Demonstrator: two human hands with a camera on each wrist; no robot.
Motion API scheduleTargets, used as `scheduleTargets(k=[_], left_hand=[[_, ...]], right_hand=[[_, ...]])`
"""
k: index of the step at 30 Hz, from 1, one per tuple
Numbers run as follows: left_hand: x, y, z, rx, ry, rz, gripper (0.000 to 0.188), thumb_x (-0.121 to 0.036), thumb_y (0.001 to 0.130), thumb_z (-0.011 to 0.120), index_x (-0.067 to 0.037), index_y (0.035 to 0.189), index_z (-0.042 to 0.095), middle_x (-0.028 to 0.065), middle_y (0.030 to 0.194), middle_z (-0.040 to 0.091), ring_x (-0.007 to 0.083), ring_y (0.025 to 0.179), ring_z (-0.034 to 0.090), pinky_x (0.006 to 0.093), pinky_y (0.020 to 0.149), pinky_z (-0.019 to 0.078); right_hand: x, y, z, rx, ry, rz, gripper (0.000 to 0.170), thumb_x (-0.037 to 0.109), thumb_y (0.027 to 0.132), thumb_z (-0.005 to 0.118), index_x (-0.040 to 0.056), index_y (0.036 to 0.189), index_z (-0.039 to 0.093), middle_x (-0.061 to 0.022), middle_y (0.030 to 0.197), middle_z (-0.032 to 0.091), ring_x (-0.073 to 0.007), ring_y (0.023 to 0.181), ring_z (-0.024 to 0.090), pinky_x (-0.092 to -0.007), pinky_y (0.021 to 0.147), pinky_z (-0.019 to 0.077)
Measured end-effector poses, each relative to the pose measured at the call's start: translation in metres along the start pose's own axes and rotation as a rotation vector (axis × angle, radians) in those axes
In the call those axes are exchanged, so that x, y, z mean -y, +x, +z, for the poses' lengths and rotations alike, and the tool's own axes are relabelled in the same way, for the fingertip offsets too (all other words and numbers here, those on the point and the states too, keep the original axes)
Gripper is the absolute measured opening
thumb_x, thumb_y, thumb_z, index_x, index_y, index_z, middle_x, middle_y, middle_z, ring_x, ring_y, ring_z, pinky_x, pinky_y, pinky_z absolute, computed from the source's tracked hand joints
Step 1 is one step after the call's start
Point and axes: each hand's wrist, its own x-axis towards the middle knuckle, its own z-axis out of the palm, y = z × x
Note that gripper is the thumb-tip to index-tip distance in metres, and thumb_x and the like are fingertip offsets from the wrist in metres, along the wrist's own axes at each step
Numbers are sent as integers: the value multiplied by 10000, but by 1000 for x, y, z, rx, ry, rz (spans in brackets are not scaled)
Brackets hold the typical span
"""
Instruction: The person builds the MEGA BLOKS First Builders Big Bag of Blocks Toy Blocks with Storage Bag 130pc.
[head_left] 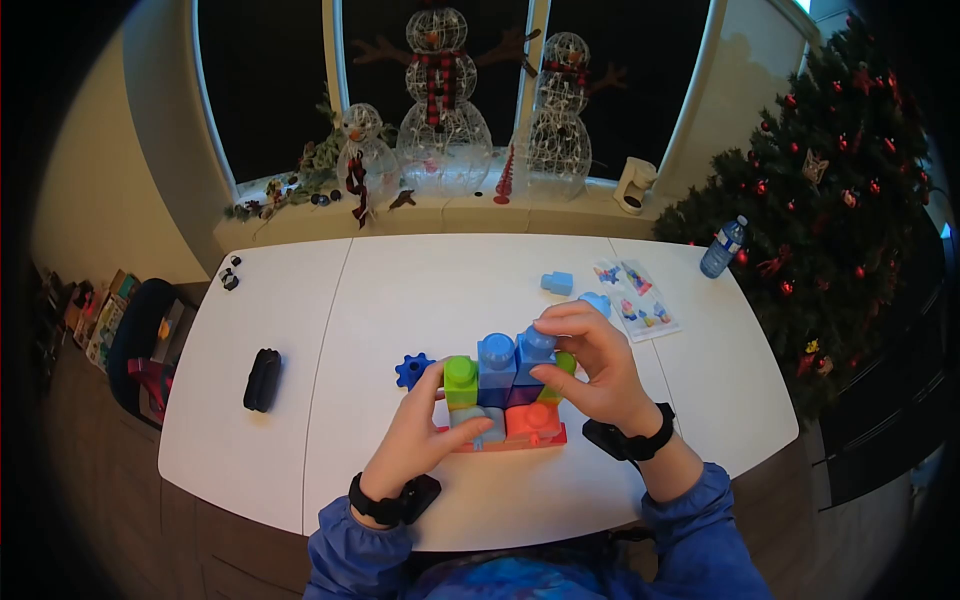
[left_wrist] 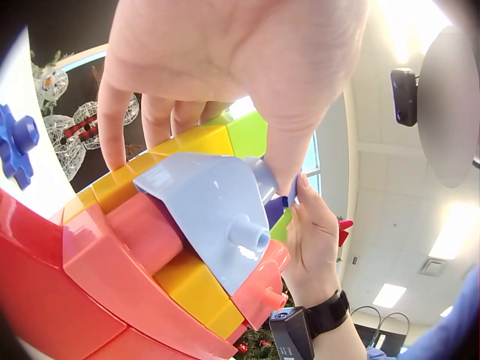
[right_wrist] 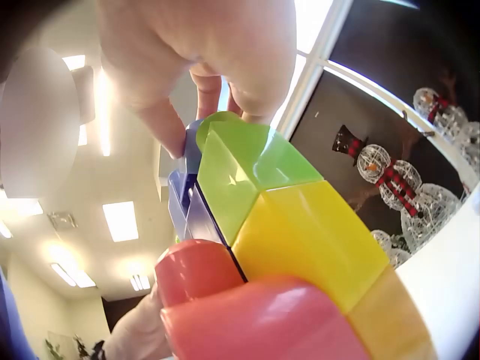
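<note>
A block structure stands on the white table (head_left: 380, 270) in front of the person. Its base is red, with a grey-blue block (head_left: 478, 424) and a coral block (head_left: 533, 421) at the front; the left wrist view shows yellow blocks (left_wrist: 196, 292) in it. Behind rise a green block (head_left: 461, 379), a blue block (head_left: 497, 352) and another blue block (head_left: 535, 350). The left hand (head_left: 415, 435) grips the structure's left side, thumb over the grey-blue block, fingers behind. The right hand (head_left: 603, 375) pinches the right-hand blue block between thumb and fingers, beside a second green block (right_wrist: 251, 161).
A dark blue gear-shaped piece (head_left: 412, 371) lies left of the structure. Behind are a light blue block (head_left: 557, 283), another light blue piece (head_left: 596, 302) and picture sheets (head_left: 640, 300). A black case (head_left: 262, 380) lies left; a bottle (head_left: 724, 247) stands at the back right.
</note>
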Motion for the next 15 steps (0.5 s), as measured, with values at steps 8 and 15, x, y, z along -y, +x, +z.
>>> scheduleTargets(k=[8,15], left_hand=[[-1,1,0,16,-18,-16,743,-267,879,862,-36,1468,472,137,1317,645,280,1231,622,431,1087,472],[2,1,0,-3,4,20,654,-149,882,857,-37,1423,507,73,1244,678,204,1169,634,375,1054,480]], right_hand=[[13,-1,-3,50,-259,-47,386,52,885,805,58,1258,707,-143,1214,692,-288,1082,699,-352,934,553],[-39,13,-58,-108,-479,208,340,258,1017,667,43,1280,681,-172,1295,689,-343,1201,663,-423,1008,519]])
